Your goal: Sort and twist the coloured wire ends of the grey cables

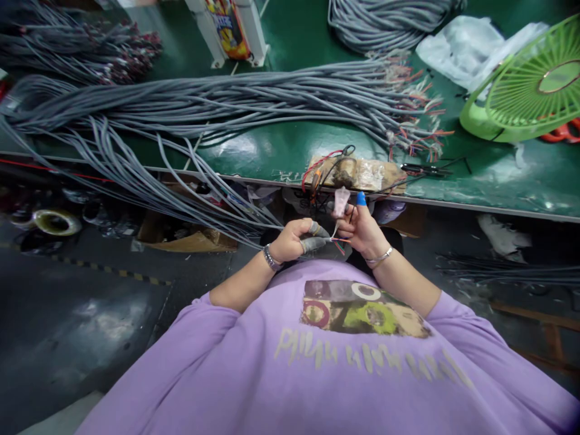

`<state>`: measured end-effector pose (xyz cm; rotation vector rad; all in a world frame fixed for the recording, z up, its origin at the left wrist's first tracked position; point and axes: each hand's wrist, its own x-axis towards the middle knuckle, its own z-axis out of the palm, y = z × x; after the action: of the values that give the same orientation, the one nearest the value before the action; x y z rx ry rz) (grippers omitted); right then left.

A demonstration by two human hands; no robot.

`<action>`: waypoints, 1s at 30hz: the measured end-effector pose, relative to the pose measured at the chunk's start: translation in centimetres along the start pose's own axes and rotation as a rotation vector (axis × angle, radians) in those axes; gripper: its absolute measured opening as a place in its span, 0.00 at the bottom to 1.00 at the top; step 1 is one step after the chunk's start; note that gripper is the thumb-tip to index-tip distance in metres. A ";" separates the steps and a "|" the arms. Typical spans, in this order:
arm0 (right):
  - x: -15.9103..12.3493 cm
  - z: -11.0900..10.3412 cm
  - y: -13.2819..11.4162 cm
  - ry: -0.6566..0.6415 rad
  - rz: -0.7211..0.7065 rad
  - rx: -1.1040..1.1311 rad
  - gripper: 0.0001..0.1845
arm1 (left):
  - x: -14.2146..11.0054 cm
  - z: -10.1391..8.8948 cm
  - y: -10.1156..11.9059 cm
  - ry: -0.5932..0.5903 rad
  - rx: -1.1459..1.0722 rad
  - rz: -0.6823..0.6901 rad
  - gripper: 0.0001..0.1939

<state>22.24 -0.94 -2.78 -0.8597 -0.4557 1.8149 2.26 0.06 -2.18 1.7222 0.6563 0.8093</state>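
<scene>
I am holding my left hand (292, 240) on my side of the wooden block (369, 174), a little to its left, and its thumb and finger, both in grey covers, are pressing together on the coloured wires (338, 244), pinching them near their base. The wires are fanning out from that pinch, in front of the block and nearer to me than it, toward my right hand (362, 232). My right fingers are curling beside the wires; I cannot tell whether they are gripping one or only touching. A blue wrap (361, 199) is covering my right thumb tip, and a pale pink piece (341, 202) is sitting just beside it, too unclear for me to name. Red and black leads (319, 162) are looping over the block's left end, and a dark hand tool (426, 170) is lying just off its right end. Beyond the block and stretching far to its left, the grey cable bundle (217, 99) is lying on the green table (294, 145), its stripped ends pointing rightward, while loose cables (181, 181) are drooping over the edge left of the block. A green fan (532, 84) is standing beyond the block to its right.
</scene>
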 end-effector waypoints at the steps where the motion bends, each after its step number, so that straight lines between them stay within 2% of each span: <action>1: -0.1 0.0 -0.1 0.004 0.013 -0.003 0.33 | -0.5 0.0 0.0 0.000 0.017 0.019 0.14; 7: -0.1 0.7 -1.0 -0.021 0.039 -0.093 0.34 | -1.7 -0.1 -0.6 0.120 0.092 0.063 0.11; 14: 0.3 1.5 -1.4 0.021 -0.020 -0.210 0.30 | -0.1 -0.1 -0.1 0.240 0.097 0.039 0.12; 20: 0.2 1.7 -1.4 0.061 -0.038 -0.221 0.32 | 1.5 0.6 -0.3 0.265 0.066 0.021 0.12; 30: 0.6 2.5 -1.4 0.162 -0.036 -0.085 0.26 | 2.5 1.3 -1.0 0.221 0.093 -0.012 0.13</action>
<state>21.14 0.39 -0.36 -1.0417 -0.4435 1.6875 4.80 1.47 -2.89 1.7241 0.8643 0.9834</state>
